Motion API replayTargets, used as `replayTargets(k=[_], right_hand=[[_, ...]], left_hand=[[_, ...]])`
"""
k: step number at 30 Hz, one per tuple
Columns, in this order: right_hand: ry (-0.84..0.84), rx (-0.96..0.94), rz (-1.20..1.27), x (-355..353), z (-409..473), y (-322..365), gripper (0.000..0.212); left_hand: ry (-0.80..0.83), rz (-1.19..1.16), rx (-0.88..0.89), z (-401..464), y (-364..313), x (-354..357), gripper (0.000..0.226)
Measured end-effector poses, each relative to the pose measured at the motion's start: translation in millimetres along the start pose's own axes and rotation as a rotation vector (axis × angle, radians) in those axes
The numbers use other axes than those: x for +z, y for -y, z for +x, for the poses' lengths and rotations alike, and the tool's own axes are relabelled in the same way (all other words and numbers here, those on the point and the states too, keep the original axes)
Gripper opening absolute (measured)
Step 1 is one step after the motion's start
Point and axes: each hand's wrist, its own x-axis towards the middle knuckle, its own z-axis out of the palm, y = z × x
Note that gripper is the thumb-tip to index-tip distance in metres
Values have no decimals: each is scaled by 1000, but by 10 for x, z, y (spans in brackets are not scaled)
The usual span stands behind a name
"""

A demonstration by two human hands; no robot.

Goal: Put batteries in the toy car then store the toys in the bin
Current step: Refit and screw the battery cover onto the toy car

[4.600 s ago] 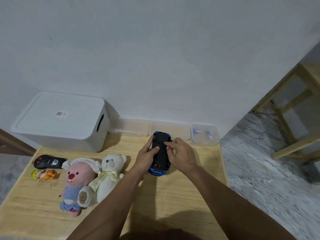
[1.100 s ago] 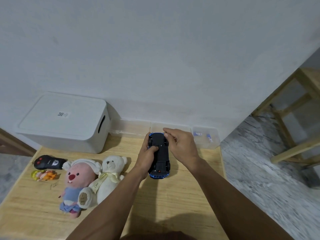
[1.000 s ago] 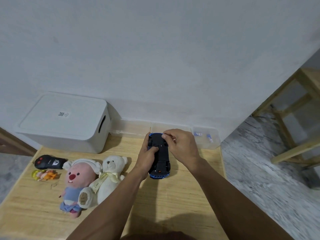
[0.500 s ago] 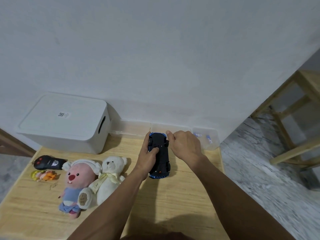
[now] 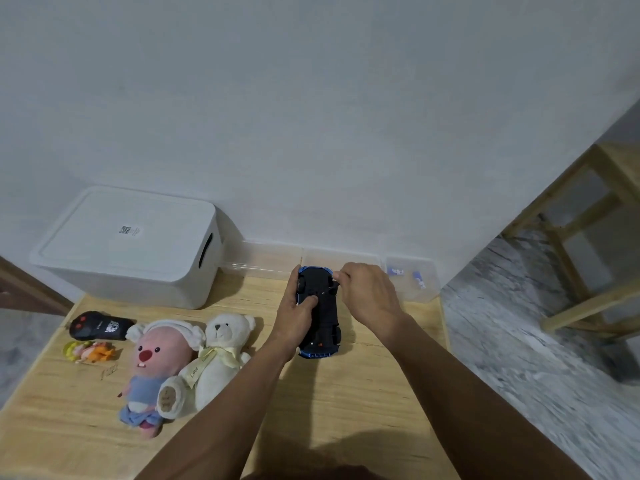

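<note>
**Toy car belly-up, held for battery work**

The toy car (image 5: 320,315) lies upside down mid-surface. The left hand (image 5: 297,310) grips its side, thumb on the underside; the right hand (image 5: 370,299) pinches a thin tool at the chassis. The car looks like light, rigid plastic, best held by its flanks. Plush toys (image 5: 180,362) lie to the left on the wooden surface (image 5: 346,410). Farther back a lidded white bin (image 5: 131,247) stands against the wall.
</note>
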Motion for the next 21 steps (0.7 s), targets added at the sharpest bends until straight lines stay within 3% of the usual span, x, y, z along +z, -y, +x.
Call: replayTargets(k=[6,13,17,21], right_hand=[[30,-35,52,29,-58,1,5],[-27,39,-128,-54,-4,46,41],[-26,43,-83,-46,0,29,45],[20,-12,43,22,17,-21,27]], left_hand=[[-24,19,12,-12,-15,-20,66],[0,30,21,-9,-7,-14,65],[11,24,20,-16,-11,-12,64],[8,31,13,-20,-8,-12,66]])
